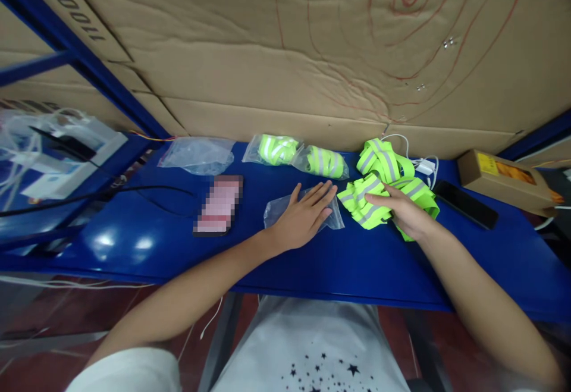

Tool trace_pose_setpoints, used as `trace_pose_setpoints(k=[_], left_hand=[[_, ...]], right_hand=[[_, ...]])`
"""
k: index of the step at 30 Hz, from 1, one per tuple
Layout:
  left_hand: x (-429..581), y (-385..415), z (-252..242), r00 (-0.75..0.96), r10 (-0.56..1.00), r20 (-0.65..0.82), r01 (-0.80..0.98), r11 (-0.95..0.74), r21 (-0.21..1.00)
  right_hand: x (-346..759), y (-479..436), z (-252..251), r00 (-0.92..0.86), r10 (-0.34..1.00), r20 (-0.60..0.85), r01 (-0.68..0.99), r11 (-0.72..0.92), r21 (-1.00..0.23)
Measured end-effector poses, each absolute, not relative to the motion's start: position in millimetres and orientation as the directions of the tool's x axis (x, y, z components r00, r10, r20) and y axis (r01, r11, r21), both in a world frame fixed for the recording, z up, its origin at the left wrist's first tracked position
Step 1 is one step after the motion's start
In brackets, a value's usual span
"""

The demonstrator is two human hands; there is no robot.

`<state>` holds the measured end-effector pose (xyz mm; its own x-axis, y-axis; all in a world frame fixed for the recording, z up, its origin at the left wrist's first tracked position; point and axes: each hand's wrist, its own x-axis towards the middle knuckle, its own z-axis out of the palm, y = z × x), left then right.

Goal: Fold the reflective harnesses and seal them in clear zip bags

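In the head view, my left hand (pixel 303 218) lies spread over a clear plastic bag (pixel 277 209) on the blue table. My right hand (pixel 404 212) grips a folded neon yellow-green reflective strap (pixel 368 200), with the thumb over its top. More of the same strap (pixel 383 160) lies in a loose heap behind and beside that hand. Two bagged rolls of similar strap, one on the left (pixel 279 150) and one on the right (pixel 325 162), rest along the back of the table.
Empty clear bags (pixel 198 154) lie at the back left, near a phone with a blurred screen (pixel 218 204). A black phone (pixel 466 204) and a cardboard box (pixel 506 181) are at the right. White power strips (pixel 75 160) and cables crowd the far left.
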<state>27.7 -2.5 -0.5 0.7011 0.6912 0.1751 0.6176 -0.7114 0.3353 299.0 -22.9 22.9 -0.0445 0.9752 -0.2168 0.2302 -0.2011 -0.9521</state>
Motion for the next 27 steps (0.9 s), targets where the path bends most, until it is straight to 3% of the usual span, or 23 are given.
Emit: trace_pose_setpoints(k=[3, 10, 18, 24, 27], left_hand=[[26, -3, 3, 0.693, 0.679, 0.244, 0.583, -0.726, 0.365], [23, -5, 3, 0.699, 0.612, 0.370, 0.536, -0.791, 0.295], [28, -10, -2, 0.783, 0.541, 0.306, 0.497, -0.841, 0.215], [31, -15, -4, 0.800, 0.540, 0.262, 0.489, -0.840, 0.236], [30, -13, -4, 0.803, 0.541, 0.250, 0.474, -0.834, 0.283]], right_hand=[[293, -25, 28, -0.024, 0.938, -0.347, 0.121, -0.342, -0.932], [295, -27, 26, -0.016, 0.920, -0.391, 0.231, -0.377, -0.897], [280, -34, 46, -0.259, 0.917, -0.302, 0.567, -0.109, -0.816], [284, -35, 39, -0.286, 0.926, -0.246, 0.622, -0.016, -0.783], [288, -36, 35, -0.365, 0.916, -0.165, 0.614, 0.104, -0.782]])
